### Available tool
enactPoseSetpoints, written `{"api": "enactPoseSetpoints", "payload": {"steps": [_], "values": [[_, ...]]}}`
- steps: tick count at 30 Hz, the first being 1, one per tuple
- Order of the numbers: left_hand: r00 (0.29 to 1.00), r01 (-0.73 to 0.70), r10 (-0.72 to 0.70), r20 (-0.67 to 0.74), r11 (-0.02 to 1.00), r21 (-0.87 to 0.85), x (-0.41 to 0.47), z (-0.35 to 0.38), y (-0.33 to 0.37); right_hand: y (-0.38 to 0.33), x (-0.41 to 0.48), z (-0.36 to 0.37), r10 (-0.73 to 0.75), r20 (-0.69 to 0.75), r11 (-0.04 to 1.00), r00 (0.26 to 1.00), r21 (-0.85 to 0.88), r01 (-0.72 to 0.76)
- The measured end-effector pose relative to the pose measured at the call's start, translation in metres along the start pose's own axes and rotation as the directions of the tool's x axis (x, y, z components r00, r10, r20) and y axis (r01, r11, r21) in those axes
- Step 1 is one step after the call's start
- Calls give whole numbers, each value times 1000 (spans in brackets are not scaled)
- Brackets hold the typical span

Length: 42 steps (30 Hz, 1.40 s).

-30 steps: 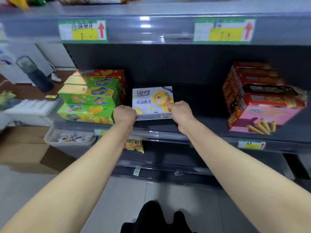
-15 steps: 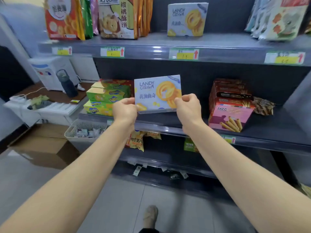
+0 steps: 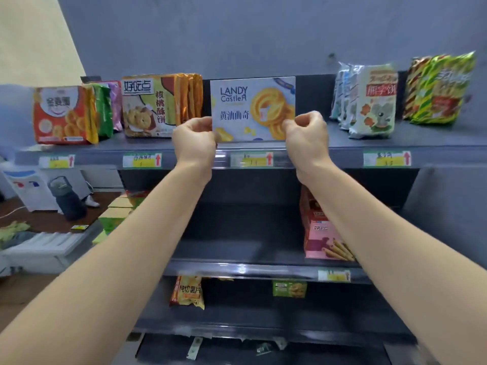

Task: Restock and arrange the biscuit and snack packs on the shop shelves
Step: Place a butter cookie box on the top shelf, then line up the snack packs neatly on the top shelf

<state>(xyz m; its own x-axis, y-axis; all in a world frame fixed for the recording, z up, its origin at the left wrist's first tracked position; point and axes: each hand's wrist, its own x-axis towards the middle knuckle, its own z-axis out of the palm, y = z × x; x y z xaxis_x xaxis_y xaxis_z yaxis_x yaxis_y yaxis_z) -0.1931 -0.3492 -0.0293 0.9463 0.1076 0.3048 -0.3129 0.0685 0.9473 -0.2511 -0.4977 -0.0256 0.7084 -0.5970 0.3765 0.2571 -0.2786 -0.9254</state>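
Note:
A pale blue Landy Castle biscuit box [image 3: 251, 108] stands upright at the front of the top shelf [image 3: 342, 151]. My left hand [image 3: 193, 140] pinches its lower left corner. My right hand [image 3: 307, 135] pinches its lower right corner. Both arms reach up from below. Whether a second such box stands behind it is hidden.
Orange and green biscuit packs [image 3: 63, 115] and walnut cookie packs [image 3: 160, 105] stand left of the box. White bear biscuit packs [image 3: 374, 100] and green striped bags [image 3: 440, 88] stand to its right. Pink wafer boxes [image 3: 320, 233] and green boxes [image 3: 118, 214] sit on the middle shelf.
Both hands lifted the box from the middle shelf up to the top shelf. The view tilted upward with it.

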Motion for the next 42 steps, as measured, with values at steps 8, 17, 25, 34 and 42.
{"api": "enactPoseSetpoints", "payload": {"steps": [8, 17, 25, 34, 42], "values": [[998, 17, -23, 66, 996, 83, 90, 28, -26, 20, 91, 42, 28, -29, 984, 999, -177, -33], [992, 30, -72, 103, 931, 365, 160, 39, -46, 39, 128, 64, 128, -15, 912, 992, -392, -123], [983, 78, -131, 127, 930, 360, 170, 46, -56, 47, 134, 72, 184, 33, 831, 982, -538, -138], [987, -37, -29, 159, 919, 393, 148, 38, -35, 34, 118, 60, 58, 62, 875, 996, -483, -21], [944, -253, 162, 288, 915, 314, 91, 35, -8, 16, 74, 30, -99, 143, 912, 985, -384, 147]]}}
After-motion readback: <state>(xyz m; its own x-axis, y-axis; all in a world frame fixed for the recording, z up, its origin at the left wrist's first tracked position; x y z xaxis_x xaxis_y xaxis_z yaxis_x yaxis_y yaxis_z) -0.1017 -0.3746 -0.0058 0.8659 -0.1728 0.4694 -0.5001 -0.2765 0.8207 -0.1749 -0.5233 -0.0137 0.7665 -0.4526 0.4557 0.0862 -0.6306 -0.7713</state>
